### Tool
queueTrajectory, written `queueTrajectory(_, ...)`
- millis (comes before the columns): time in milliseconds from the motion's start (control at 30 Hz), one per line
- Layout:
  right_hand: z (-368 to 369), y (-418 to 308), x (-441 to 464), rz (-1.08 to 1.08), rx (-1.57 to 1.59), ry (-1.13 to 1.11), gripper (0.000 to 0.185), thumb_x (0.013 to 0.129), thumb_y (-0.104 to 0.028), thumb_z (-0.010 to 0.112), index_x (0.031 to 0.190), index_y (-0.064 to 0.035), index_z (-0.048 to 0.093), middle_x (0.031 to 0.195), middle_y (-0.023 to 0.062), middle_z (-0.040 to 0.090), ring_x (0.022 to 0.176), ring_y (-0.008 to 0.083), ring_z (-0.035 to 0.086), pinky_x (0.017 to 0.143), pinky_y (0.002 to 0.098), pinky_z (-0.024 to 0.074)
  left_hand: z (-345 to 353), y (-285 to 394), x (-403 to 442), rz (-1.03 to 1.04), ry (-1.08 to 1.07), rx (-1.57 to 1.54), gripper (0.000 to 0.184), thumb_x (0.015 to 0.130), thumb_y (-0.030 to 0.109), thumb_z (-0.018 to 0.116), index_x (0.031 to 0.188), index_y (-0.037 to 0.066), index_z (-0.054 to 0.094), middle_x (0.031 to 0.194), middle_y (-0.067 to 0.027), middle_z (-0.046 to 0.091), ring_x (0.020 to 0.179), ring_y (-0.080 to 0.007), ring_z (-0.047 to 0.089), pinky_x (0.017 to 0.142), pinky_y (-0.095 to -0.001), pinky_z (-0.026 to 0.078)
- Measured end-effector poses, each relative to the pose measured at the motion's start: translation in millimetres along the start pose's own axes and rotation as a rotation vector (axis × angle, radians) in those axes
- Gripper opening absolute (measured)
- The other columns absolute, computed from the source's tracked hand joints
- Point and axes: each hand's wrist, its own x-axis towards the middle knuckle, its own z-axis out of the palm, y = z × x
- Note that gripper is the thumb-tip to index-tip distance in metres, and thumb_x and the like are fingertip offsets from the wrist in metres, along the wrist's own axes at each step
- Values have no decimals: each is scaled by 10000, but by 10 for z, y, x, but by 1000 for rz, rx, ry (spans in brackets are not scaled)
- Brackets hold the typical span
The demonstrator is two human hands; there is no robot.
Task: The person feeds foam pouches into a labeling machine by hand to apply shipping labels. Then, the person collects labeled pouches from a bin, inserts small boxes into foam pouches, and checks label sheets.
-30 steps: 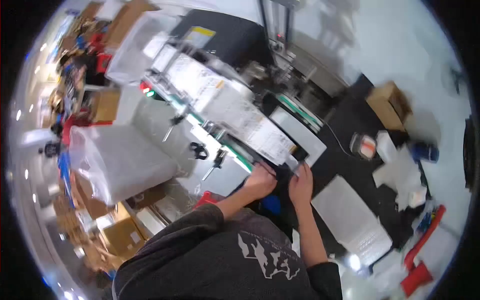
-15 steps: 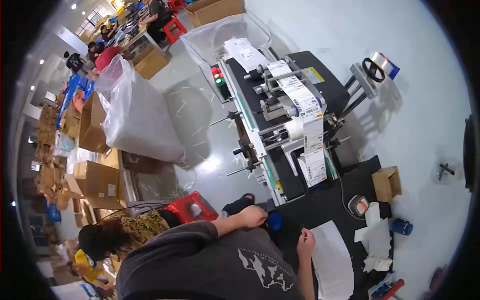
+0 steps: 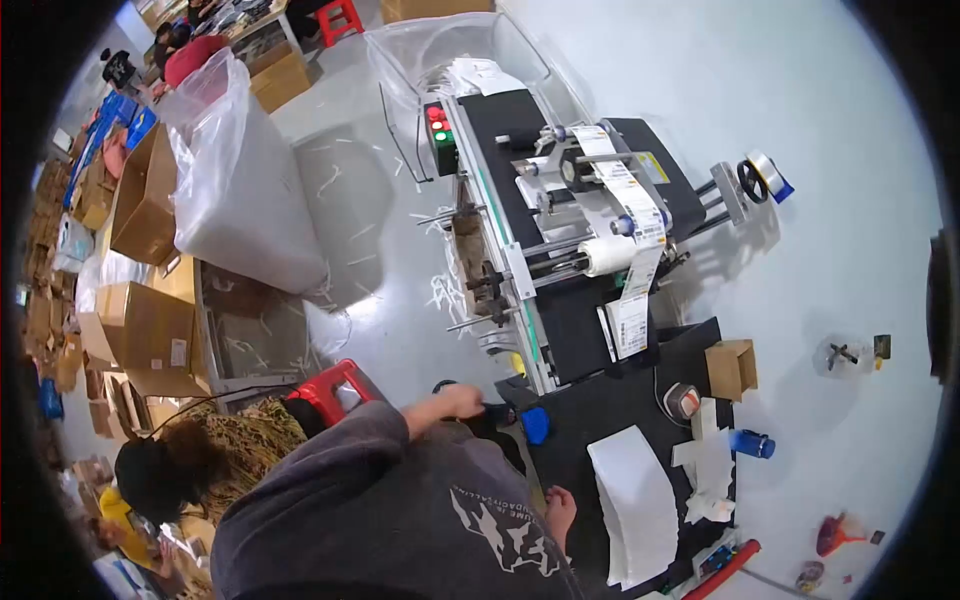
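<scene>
My left hand [image 3: 462, 401] is closed in a loose fist in front of my chest, left of a blue round object [image 3: 536, 426]; whether it holds anything is hidden. Lower down, my right hand [image 3: 561, 508] has its fingers curled at the black table's edge, left of a stack of white sheets [image 3: 636, 505]. Neither hand touches the stack. Beyond them stands a labelling machine [image 3: 520, 270] with a strip of printed labels [image 3: 635, 215] over its rollers and a white roll [image 3: 608, 256] below. The strip's end hangs above the black belt.
A clear bin [image 3: 450, 40] stands at the machine's far end. Large plastic bag [image 3: 250, 190], cardboard boxes [image 3: 150, 330] and a red stool [image 3: 335, 390] are at left, beside a person in a patterned top [image 3: 250, 445]. A small box [image 3: 731, 368] and blue cup [image 3: 752, 443] are at right.
Both hands have drawn back from the machine, where they were at the label end a second ago. The view has turned, and the machine now appears farther away.
</scene>
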Motion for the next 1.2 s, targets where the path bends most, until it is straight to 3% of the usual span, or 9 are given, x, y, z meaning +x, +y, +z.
queueTrajectory(100,130,51,-13,100,116,-7,307,974,-99,541,1179,1,745,1071,125,769,916,229,691,855,325,542,104,-680,-289,-204,37,-131,449,962,441,596,1053,35,764,1029,-175,772,906,-415,694,843,-489,559)
queueTrajectory(367,240,-152,325,-20,69,-234,305,992,-67,515,1203,1,725,1098,126,769,907,192,692,842,291,544,447,-1660,-1467,-652,254,-395,428,968,412,592,1061,28,760,1037,-184,768,926,-416,694,854,-483,556)
queueTrajectory(600,60,-369,575,-80,-51,-409,294,1015,-65,507,1223,-7,706,1109,117,767,917,171,690,833,266,538,1491,-1394,-2169,-847,344,-592,410,974,385,589,1068,23,755,1045,-192,765,945,-417,695,864,-477,554)
queueTrajectory(833,-612,-44,695,-205,-72,-437,287,1022,-86,507,1208,-7,710,1111,112,768,935,177,687,865,278,530,2728,-455,-2256,-911,417,-720,392,979,359,585,1076,17,751,1053,-199,762,963,-418,695,874,-472,552)
queueTrajectory(933,-1497,233,792,-576,-286,-165,204,965,-42,586,1086,-17,749,981,114,753,903,233,683,857,343,552,3133,-41,-2308,-914,414,-717,385,981,348,584,1079,15,750,1056,-203,761,971,-418,696,878,-469,552)
queueTrajectory(1033,-2584,516,822,-517,-187,255,151,929,-22,574,964,-5,721,902,101,709,829,243,636,822,360,532,3310,158,-2394,-907,379,-648,377,983,337,583,1082,12,748,1059,-206,759,979,-419,696,882,-467,551)
queueTrajectory(1133,-3574,1071,786,-266,-176,726,279,1004,-209,587,1065,24,728,1003,168,746,906,303,658,896,359,518,3291,161,-2443,-874,360,-491,370,985,326,581,1085,10,746,1063,-209,758,986,-419,696,887,-465,550)
queueTrajectory(1167,-3882,1414,743,-382,-117,763,334,1016,-249,589,1124,34,727,1046,181,756,956,316,667,932,363,513,3206,122,-2414,-849,370,-432,367,986,322,581,1086,9,746,1064,-210,758,989,-419,696,888,-464,550)
queueTrajectory(1200,-4071,1479,569,-205,-223,847,339,1014,-240,595,1140,45,727,1072,192,757,975,322,675,937,360,518,3113,62,-2393,-824,391,-381,365,987,319,580,1087,8,745,1065,-211,757,992,-419,696,889,-463,549)
